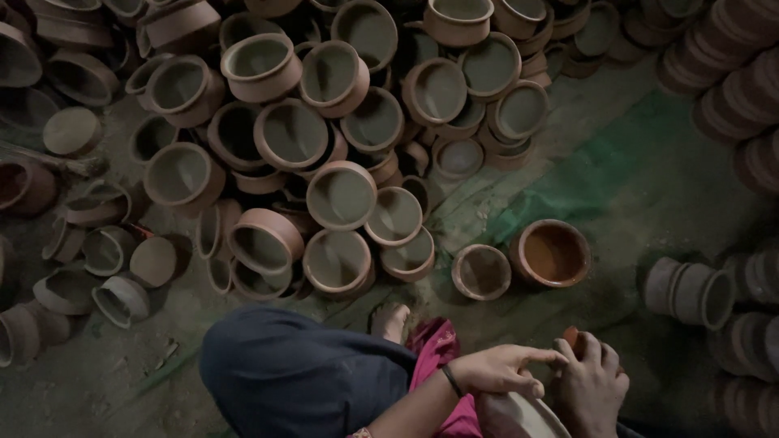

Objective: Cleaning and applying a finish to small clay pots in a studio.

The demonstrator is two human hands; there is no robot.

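At the bottom edge, my left hand (pixel 497 370), with a dark bangle on the wrist, rests on the rim of a pale round clay pot (pixel 519 418) in my lap, its forefinger stretched to the right. My right hand (pixel 589 383) is beside it, fingers curled around a small reddish-brown piece (pixel 571 336), its fingers partly over the pot's right side. Most of the pot is cut off by the frame. My bent knee in dark blue cloth (pixel 300 377) and a bare foot (pixel 390 320) lie to the left.
A big heap of unfired clay pots (pixel 341 195) fills the floor ahead. A reddish-orange pot (pixel 552 253) and a smaller one (pixel 481 272) stand apart near my hands. Stacked pots (pixel 734 77) line the right side. Green sheeting (pixel 617 170) covers the floor.
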